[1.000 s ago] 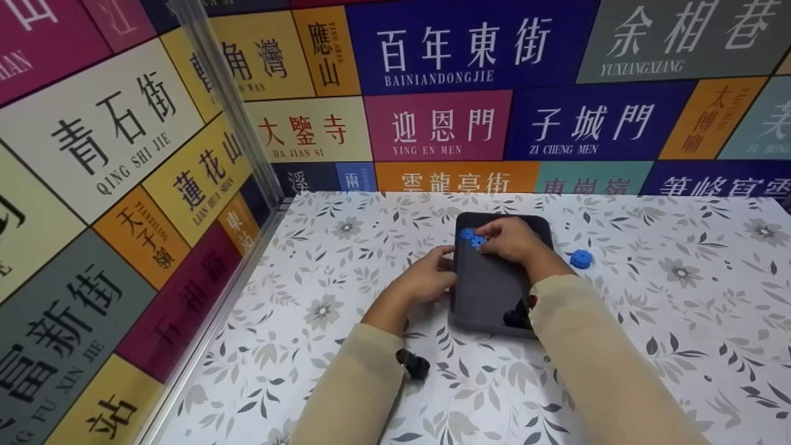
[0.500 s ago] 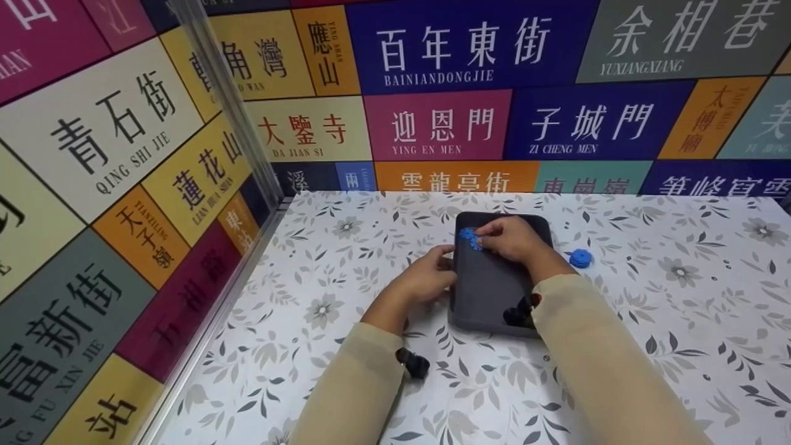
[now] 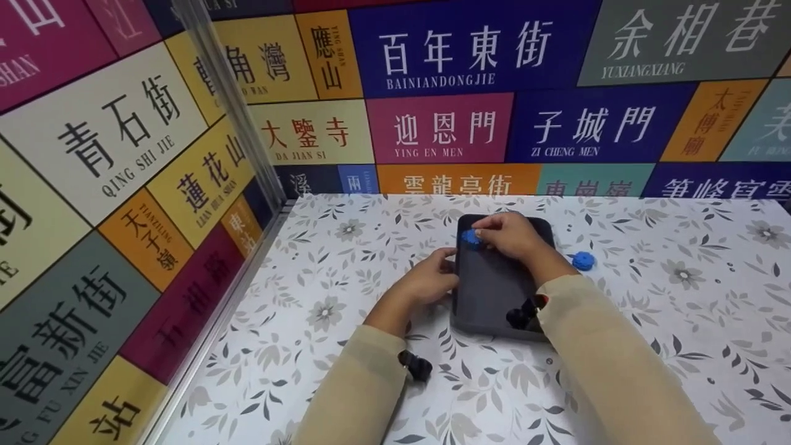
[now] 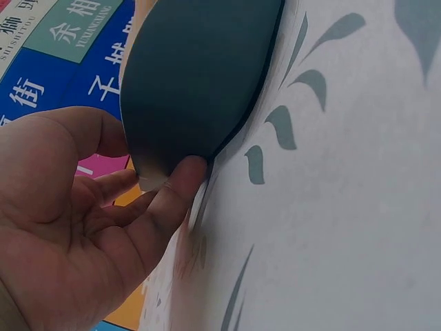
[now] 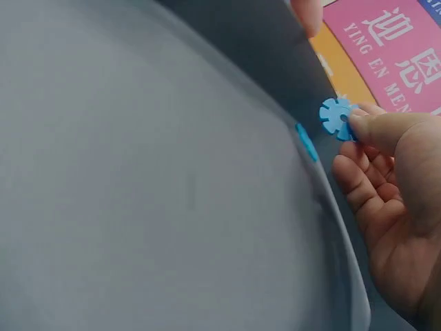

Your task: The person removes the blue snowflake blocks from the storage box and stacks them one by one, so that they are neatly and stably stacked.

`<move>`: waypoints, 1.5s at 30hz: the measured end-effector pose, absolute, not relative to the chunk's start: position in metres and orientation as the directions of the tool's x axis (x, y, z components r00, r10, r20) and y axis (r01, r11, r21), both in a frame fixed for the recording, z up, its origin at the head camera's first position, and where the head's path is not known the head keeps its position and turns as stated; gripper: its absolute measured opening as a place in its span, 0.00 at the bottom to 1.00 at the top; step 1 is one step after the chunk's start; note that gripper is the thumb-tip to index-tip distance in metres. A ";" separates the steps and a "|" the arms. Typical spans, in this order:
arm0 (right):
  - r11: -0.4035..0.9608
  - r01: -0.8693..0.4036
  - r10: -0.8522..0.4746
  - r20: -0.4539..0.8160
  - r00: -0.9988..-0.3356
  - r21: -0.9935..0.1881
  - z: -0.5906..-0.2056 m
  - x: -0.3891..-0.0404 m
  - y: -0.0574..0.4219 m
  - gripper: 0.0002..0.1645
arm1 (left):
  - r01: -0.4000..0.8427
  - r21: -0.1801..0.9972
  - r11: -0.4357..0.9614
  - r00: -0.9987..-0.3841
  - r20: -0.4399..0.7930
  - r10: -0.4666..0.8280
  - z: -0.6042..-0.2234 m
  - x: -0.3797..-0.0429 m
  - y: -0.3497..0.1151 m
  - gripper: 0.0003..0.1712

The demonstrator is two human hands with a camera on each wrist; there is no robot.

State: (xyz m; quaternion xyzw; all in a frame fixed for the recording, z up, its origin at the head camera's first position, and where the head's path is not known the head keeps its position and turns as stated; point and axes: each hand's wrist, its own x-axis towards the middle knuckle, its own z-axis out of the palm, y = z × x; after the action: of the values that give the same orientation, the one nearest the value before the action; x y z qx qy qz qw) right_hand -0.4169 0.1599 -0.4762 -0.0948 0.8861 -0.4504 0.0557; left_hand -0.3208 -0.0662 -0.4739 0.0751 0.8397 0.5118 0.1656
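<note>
My right hand [image 3: 511, 236] pinches a blue notched plastic disc [image 5: 334, 118] between thumb and fingers, over the far left corner of a dark grey tray [image 3: 494, 290]. Another blue disc [image 5: 307, 143] lies in that corner of the tray, seen almost edge-on in the right wrist view and apart from the held one. My left hand [image 3: 427, 278] holds the tray's left side. In the left wrist view one fingertip presses the base of the tray wall [image 4: 193, 83], and another digit reaches behind the rim.
More blue notched discs [image 3: 583, 261] sit in a small pile on the table, right of the tray. The table bears a floral cloth [image 3: 649, 346]. Printed sign panels [image 3: 439, 127] stand along the back and left.
The held disc has shifted slightly toward the tray's far left corner and now overlaps the lying disc in the head view. The left hand stays on the tray. The head view has shifted slightly.
</note>
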 end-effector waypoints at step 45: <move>0.303 0.177 0.157 -0.134 -0.978 -0.936 -0.495 -0.343 0.337 0.26 | -0.072 0.880 0.470 -0.935 -0.224 0.275 -0.474 -0.319 -0.063 0.43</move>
State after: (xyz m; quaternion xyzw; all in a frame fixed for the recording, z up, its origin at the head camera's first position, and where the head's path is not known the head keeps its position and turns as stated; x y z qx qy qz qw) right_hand -0.3427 0.3366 -0.4951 0.1036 0.8071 -0.5812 0.0084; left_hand -0.3193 -0.0633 -0.4744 0.0603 0.8402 0.5115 0.1698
